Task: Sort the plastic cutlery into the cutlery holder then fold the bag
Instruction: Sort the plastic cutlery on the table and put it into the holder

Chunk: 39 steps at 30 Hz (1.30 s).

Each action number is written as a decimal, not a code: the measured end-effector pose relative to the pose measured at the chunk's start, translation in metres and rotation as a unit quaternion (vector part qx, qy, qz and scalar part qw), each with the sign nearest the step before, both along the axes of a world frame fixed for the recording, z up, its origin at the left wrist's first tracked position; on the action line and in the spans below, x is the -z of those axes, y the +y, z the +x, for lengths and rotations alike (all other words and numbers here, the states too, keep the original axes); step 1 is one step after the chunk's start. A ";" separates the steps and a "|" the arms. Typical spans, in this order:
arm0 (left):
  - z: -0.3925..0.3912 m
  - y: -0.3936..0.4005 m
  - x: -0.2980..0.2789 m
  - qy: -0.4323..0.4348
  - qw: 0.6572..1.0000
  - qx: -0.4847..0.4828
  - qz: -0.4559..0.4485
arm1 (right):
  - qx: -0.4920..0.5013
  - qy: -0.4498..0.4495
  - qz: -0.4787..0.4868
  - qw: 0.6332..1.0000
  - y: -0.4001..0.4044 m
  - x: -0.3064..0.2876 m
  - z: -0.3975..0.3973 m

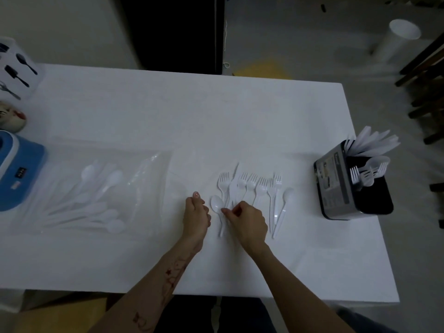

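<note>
Loose white plastic cutlery lies at the table's middle: several forks [249,185], a knife [234,179], one spoon [216,204] at the left of the pile and another spoon [286,195] at the right. My right hand [248,221] is over the pile's handles, its fingertips pinching a white handle beside the left spoon; I cannot tell which piece it is. Just left of that spoon my left hand [195,213] rests on the table, fingers curled, thumb up, nothing seen in it. The black cutlery holder [336,188] stands at the right with knives, forks and a spoon in it. The clear bag [149,179] lies at the left with several spoons inside.
A blue and white appliance [16,171] sits at the left edge, with a small round figure [14,117] and a white box printed with utensils [16,68] behind it. The table's right edge is just past the holder. Dark chair legs [425,92] stand on the floor at the right.
</note>
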<state>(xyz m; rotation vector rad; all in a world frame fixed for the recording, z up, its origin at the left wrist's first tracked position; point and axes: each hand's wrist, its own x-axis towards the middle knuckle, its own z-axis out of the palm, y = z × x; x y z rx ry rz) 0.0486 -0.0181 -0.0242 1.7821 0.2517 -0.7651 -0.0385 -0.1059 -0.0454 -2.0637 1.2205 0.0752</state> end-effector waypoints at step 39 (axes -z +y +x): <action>-0.006 0.000 0.000 0.192 0.970 -0.032 -0.147 | 0.027 0.000 0.039 0.999 -0.013 -0.024 -0.033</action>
